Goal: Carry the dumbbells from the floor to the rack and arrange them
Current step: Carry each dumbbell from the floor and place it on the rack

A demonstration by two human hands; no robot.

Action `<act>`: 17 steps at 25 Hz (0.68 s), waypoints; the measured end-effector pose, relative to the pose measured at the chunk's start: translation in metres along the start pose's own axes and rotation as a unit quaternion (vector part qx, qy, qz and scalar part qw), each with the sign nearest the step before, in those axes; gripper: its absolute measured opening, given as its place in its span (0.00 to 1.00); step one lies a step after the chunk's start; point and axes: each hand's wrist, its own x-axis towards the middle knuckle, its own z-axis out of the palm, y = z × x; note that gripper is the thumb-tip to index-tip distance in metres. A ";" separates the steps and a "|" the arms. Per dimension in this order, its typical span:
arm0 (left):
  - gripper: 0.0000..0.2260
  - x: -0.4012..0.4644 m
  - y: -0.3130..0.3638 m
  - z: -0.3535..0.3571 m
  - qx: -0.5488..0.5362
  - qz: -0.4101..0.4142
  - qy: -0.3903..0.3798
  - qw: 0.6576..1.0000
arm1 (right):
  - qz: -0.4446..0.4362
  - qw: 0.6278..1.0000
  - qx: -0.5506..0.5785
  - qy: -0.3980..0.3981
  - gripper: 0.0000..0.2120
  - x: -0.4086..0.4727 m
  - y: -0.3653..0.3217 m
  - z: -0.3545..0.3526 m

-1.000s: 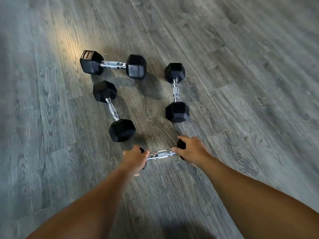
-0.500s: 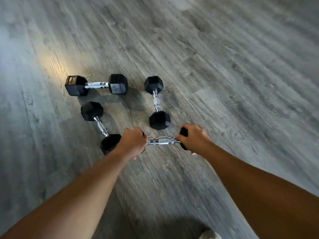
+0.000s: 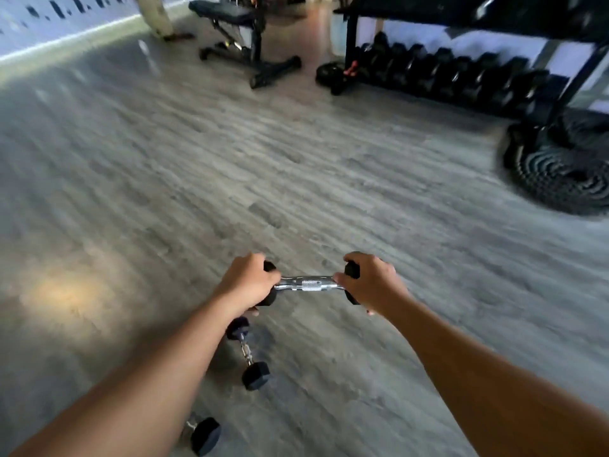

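L hand [image 3: 247,281] and R hand [image 3: 371,282] are both closed over the black end heads of one dumbbell [image 3: 311,285], palms down. The chrome bar is bare between them and held level, clear of the floor [image 3: 296,166].

Handling, as a guess: it's stiff, dense and small, but heavy for its size. The rubber heads give decent friction, though gripping them spreads the fingers wide. The knurled mid-bar looks the surer hold, w/ one hand, if wt allows.

Below the L forearm, a 2nd dumbbell [image 3: 247,354] lies on the floor. Part of a 3rd [image 3: 203,435] shows near the bottom edge.

Rack [image 3: 461,74] is well ahead at upper right, w/ its low tier lined w/ black dumbbells. A rope coil [image 3: 557,173] sits by its right foot, so a trip risk there. A bench [image 3: 244,28] stands far back. View is blurred, so free slots on the rack can't be told.
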 end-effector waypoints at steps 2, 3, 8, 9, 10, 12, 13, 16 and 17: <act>0.06 -0.009 0.074 -0.043 -0.011 0.030 0.012 0.999 | -0.013 1.000 0.006 0.025 0.19 -0.009 -0.034 -0.077; 0.07 -0.012 0.103 -0.061 -0.012 0.044 0.023 0.999 | -0.018 0.999 -0.003 0.032 0.19 -0.011 -0.049 -0.106; 0.06 0.010 0.235 -0.123 -0.046 0.115 0.048 0.991 | -0.030 0.995 -0.002 0.095 0.18 0.015 -0.100 -0.232; 0.05 0.023 0.256 -0.129 -0.054 0.121 0.044 0.990 | -0.026 0.994 0.001 0.109 0.18 0.027 -0.106 -0.249; 0.05 0.037 0.276 -0.135 -0.052 0.138 0.038 0.988 | -0.018 0.993 0.000 0.114 0.17 0.042 -0.113 -0.266; 0.05 0.069 0.301 -0.143 -0.064 0.150 0.023 0.986 | 0.001 0.992 0.011 0.122 0.17 0.071 -0.122 -0.281; 0.05 0.100 0.323 -0.150 -0.078 0.158 0.013 0.984 | 0.009 0.990 0.012 0.139 0.16 0.098 -0.129 -0.295; 0.06 0.139 0.358 -0.166 -0.083 0.177 0.004 0.981 | 0.025 0.987 0.022 0.156 0.14 0.133 -0.143 -0.320; 0.07 0.166 0.378 -0.172 -0.092 0.185 -0.008 0.978 | 0.030 0.986 0.025 0.160 0.15 0.158 -0.149 -0.333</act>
